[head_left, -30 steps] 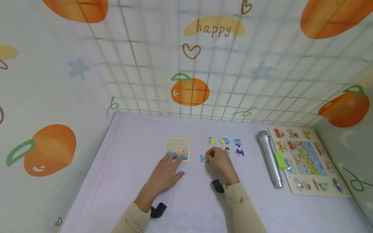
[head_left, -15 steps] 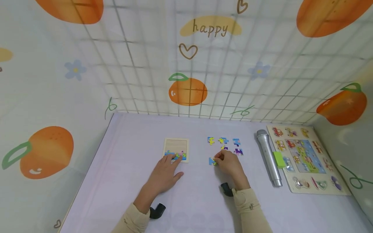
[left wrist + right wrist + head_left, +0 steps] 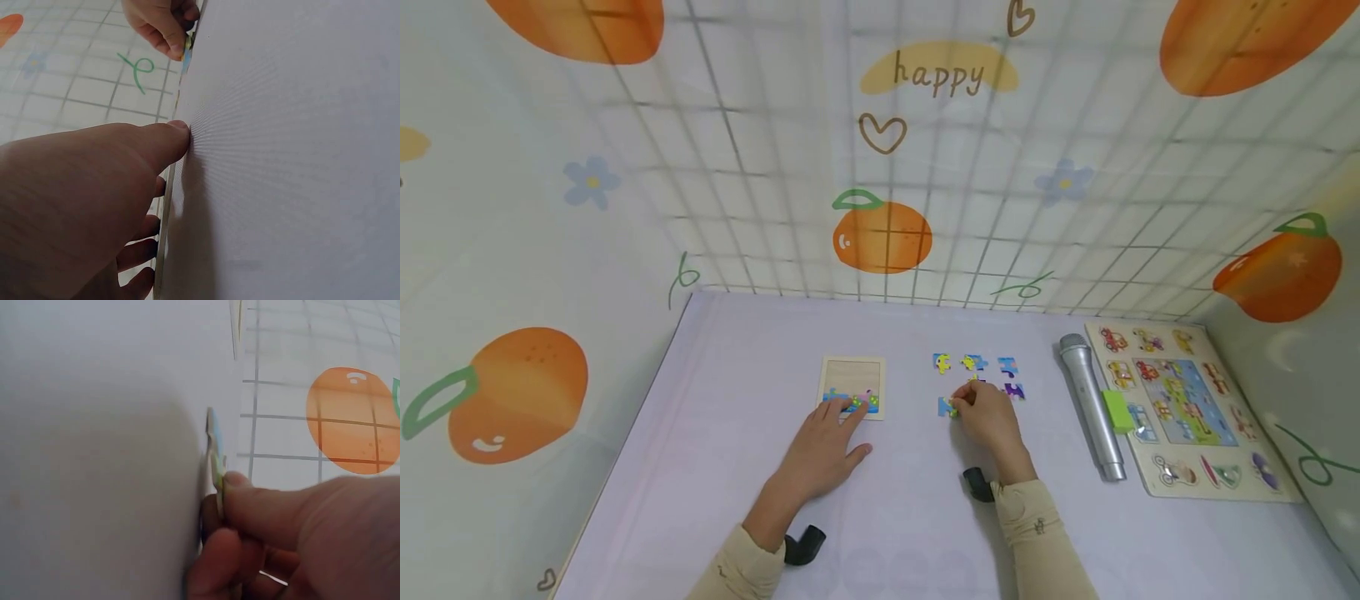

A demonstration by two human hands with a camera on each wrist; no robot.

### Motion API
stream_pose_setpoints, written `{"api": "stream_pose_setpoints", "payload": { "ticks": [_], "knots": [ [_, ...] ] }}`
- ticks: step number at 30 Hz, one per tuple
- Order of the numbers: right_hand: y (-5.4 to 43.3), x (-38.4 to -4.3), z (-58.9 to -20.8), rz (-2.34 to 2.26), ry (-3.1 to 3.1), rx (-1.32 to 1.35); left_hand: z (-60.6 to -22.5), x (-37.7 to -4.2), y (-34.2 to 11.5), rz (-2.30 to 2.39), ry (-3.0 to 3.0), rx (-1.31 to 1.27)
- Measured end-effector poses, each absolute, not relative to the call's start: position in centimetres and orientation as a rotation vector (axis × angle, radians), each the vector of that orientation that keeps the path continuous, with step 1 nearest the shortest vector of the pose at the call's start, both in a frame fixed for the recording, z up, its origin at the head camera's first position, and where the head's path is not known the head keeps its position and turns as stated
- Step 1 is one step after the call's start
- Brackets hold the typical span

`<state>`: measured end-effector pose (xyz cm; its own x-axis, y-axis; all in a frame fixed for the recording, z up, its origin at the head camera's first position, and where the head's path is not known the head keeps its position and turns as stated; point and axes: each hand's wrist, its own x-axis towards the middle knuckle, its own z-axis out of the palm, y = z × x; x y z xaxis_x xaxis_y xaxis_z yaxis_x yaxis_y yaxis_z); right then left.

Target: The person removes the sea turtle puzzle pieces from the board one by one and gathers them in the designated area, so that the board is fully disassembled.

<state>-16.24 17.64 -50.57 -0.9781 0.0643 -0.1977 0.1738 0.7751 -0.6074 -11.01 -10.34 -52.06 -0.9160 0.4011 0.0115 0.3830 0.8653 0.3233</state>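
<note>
My right hand (image 3: 988, 417) pinches a blue, green and yellow jigsaw piece (image 3: 945, 407) between thumb and fingers, low over the table. The right wrist view shows the same piece (image 3: 216, 447) edge-on in the pinch. My left hand (image 3: 822, 446) lies with its fingers outstretched on the lower part of a small wooden puzzle frame (image 3: 881, 387). Along the frame's bottom sits a row of fitted pieces (image 3: 835, 395), blue with pink and green, partly covered by the fingertips. Beyond the right hand lie several loose jigsaw pieces (image 3: 941, 362); one is half hidden behind the fingers.
To the right lies a silver microphone (image 3: 1093, 408) with a lime-green block (image 3: 1120, 412) against it. Beside them is a large wooden picture board (image 3: 1217, 492). Black wrist-mounted parts (image 3: 805, 546) show beneath both sleeves. A patterned cloth wall (image 3: 760, 233) rises behind the table (image 3: 730, 333).
My right hand has moved a little to the right, away from the frame, still pinching the jigsaw piece. The left hand stays on the frame. The head view has shifted slightly.
</note>
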Motion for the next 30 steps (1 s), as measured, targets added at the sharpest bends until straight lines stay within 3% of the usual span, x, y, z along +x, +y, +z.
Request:
{"api": "stream_pose_setpoints", "payload": {
  "ticks": [30],
  "knots": [
    [16.4,-19.2,-50.7,-0.983,2.883,0.276,-52.8,-11.2,-10.5,0.498,3.003,0.624]
  ]
}}
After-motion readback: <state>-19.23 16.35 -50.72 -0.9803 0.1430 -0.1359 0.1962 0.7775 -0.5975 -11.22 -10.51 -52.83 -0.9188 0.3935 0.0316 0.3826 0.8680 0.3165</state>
